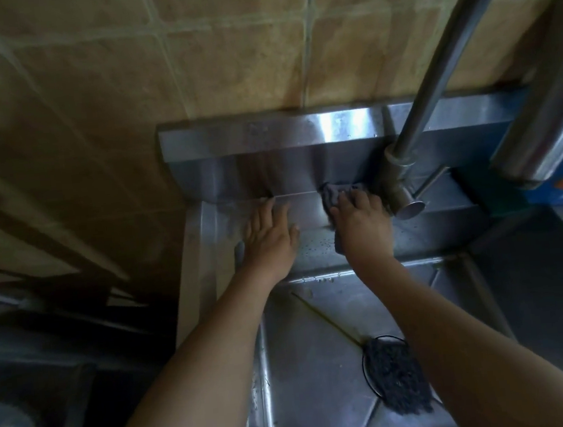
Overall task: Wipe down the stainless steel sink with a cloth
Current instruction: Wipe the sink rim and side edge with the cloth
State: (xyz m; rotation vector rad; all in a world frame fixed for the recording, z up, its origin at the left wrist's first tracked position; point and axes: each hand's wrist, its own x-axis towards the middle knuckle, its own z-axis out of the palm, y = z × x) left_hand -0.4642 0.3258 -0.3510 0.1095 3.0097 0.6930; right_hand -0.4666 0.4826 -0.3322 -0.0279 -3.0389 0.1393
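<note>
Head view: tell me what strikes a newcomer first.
Two hands on the back ledge of the stainless steel sink: the left hand lies flat, the right hand presses a dark grey cloth beside the base of the curved steel faucet. The spout sweeps across the upper right, and a dark fibrous scrubber lies in the basin.

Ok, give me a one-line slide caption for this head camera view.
Right hand presses a grey cloth on the sink's back ledge beside the faucet; left hand rests flat nearby.
</note>
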